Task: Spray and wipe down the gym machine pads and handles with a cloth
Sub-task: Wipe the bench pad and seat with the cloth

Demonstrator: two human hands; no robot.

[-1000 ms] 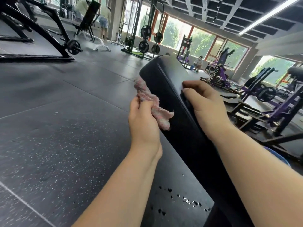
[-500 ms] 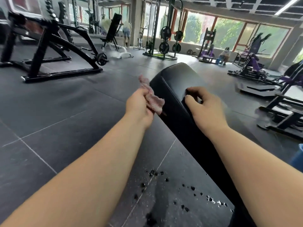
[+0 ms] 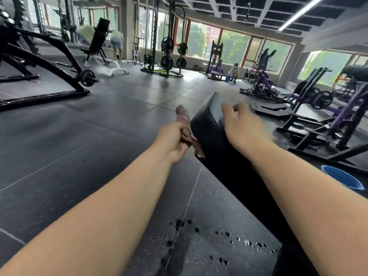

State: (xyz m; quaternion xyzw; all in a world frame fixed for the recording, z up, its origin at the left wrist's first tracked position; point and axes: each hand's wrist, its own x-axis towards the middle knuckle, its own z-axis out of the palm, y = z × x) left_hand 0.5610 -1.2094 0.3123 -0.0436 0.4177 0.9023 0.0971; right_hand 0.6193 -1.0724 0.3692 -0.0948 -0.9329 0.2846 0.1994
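Observation:
A long black bench pad slants from the lower right up to the middle of the view. My left hand grips a bunched pink cloth against the pad's left side, near its far end. My right hand lies on top of the pad's far end, with the fingers bent over its upper edge. Both forearms stretch far out in front of me.
Dark wet spots dot the rubber floor below the pad. A blue bucket stands at the right. Purple machines crowd the right side, a black frame the left. A weight rack and people are far off.
Both hands have slid further along the pad toward its far end. The view has lifted and the pad looks smaller and farther off. The blue bucket has come into sight.

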